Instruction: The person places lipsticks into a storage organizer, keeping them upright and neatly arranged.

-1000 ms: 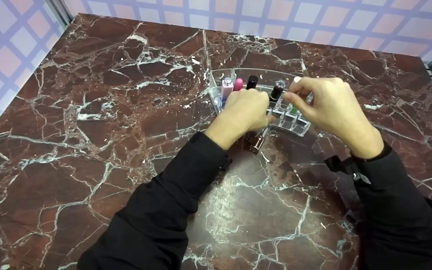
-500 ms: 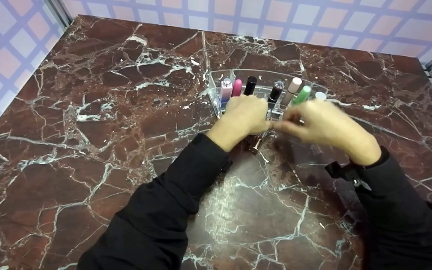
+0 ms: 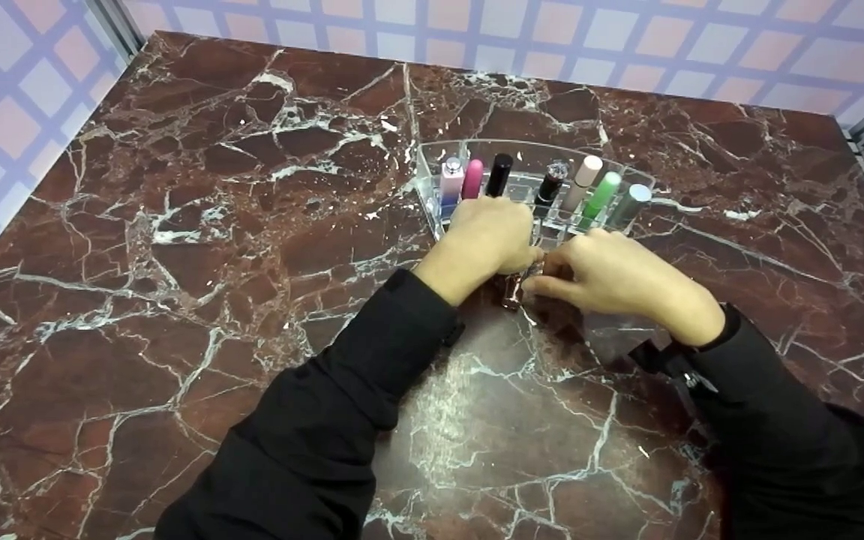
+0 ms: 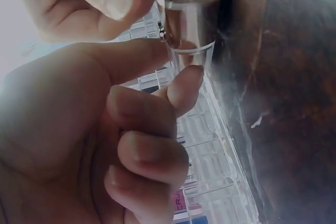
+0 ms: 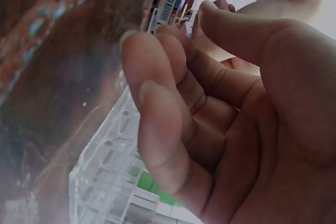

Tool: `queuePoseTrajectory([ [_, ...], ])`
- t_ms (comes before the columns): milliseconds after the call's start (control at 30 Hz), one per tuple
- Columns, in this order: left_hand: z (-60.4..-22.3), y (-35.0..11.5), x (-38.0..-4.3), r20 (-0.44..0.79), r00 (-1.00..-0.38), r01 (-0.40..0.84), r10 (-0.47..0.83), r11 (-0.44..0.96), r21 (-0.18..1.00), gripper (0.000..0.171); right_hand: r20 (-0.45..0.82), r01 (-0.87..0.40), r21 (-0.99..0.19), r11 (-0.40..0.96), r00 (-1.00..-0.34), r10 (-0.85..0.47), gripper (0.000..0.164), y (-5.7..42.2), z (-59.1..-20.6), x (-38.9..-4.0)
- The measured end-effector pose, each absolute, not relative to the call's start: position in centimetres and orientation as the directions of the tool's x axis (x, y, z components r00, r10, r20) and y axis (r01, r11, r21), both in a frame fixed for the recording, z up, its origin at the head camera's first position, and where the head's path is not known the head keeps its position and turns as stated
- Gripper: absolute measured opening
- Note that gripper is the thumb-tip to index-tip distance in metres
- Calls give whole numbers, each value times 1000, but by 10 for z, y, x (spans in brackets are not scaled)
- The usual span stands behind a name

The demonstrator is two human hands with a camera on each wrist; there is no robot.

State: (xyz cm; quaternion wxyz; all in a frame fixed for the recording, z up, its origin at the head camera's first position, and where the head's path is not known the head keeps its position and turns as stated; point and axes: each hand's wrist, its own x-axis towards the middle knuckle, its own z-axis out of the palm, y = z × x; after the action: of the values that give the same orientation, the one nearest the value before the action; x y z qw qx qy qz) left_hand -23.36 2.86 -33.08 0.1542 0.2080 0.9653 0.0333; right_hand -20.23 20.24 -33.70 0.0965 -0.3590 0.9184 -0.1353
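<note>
My left hand pinches a lipstick between thumb and index finger at the near edge of the clear organizer. The lipstick has a shiny rose-gold part with a small side clasp and a clear section; a barcode label shows on it in the right wrist view. The other fingers of that hand are curled in beside the organizer. My right hand is close beside the lipstick, fingers loosely bent, thumb tip right at its side in the head view. Nothing shows in the right palm.
Standing in the organizer are a pale pink tube, a bright pink one, black ones, a white-capped tube, a green tube and a grey one. Patterned panels border the marble table.
My right hand has come down from the organizer's right side, away from the white-capped, green and grey tubes, and leftward to the lipstick. My left hand has hardly moved.
</note>
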Motion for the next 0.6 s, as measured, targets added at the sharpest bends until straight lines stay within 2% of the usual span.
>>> queuePoseTrajectory([
  [167, -331, 28, -233, -296, -866, 380, 403, 915, 134, 17, -102, -624, -324, 711, -724, -682, 46, 200, -340, -201],
  [267, -331, 29, -233, -306, -868, 369, 392, 920, 132, 13, -127, -606, -319, 728, -734, -667, 52, 198, -342, -201],
  [400, -332, 30, -233, -319, -874, 345, 366, 931, 122, 13, -147, -581, -322, 748, -750, -645, 57, 197, -344, -201],
  [600, -335, 35, -233, -338, -881, 316, 331, 944, 98, 23, -143, -572, -299, 764, -764, -629, 58, 196, -345, -202],
])
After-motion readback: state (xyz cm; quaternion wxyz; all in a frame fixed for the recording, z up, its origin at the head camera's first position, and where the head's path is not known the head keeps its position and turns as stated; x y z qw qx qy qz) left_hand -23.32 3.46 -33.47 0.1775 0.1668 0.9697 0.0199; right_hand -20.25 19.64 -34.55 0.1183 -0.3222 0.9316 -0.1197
